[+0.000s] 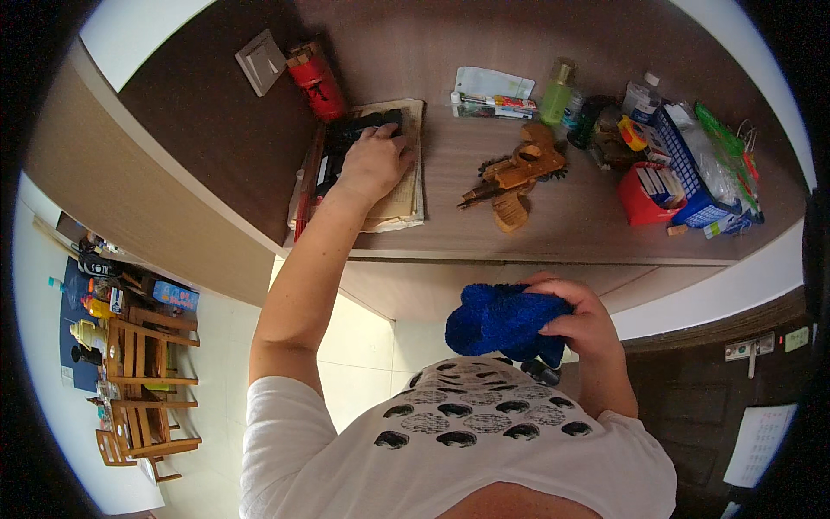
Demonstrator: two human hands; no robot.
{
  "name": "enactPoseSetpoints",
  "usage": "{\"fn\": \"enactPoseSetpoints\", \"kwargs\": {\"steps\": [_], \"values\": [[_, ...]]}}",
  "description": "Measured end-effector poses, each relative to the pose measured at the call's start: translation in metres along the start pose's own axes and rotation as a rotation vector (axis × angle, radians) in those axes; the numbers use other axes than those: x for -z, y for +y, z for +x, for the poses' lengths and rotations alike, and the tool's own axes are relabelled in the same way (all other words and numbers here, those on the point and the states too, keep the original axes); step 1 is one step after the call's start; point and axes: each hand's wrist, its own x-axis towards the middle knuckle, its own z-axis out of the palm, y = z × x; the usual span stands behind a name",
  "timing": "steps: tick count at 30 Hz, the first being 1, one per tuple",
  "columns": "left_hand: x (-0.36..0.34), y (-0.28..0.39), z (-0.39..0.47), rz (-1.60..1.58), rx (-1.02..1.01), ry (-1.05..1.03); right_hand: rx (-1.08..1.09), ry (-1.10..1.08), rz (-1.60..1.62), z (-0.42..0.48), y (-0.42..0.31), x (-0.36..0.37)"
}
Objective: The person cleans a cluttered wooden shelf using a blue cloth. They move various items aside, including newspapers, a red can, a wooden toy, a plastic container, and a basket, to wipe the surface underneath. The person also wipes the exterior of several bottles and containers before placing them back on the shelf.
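Observation:
My left hand (376,159) reaches onto the wooden shelf and rests at a black object (369,123) lying on a stack of yellowed papers (415,175); whether the fingers grip it is hard to tell. In front of my body, below the shelf edge, my right hand (574,311) holds a bunched blue fluffy cloth (499,321). A red cylinder (318,87) leans behind the papers, and a dark red rod-like object (308,188) lies along their left side. A carved brown wooden object (522,175) sits on the shelf right of the papers.
Toothpaste-like tubes (496,107), a green bottle (557,91), a clear bottle (642,97), a red box (648,194) and a blue plastic basket (694,168) stand along the back and right. A wall switch (260,61) is at left. Wooden chairs (152,389) stand far left; a dark door (681,389) is right.

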Motion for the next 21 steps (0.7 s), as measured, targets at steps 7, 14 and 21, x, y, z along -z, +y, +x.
{"fn": "enactPoseSetpoints", "kwargs": {"steps": [7,14,21], "values": [[0.002,0.017,-0.002,0.098,-0.054,0.167,-0.034,0.048,0.008,-0.005,-0.005,-0.005],[0.038,0.111,0.000,-0.461,-0.112,-0.091,0.025,0.009,0.000,-0.003,-0.006,-0.004],[0.014,0.125,0.003,-0.491,-0.162,-0.016,0.036,0.013,0.039,-0.009,-0.007,-0.002]]}}
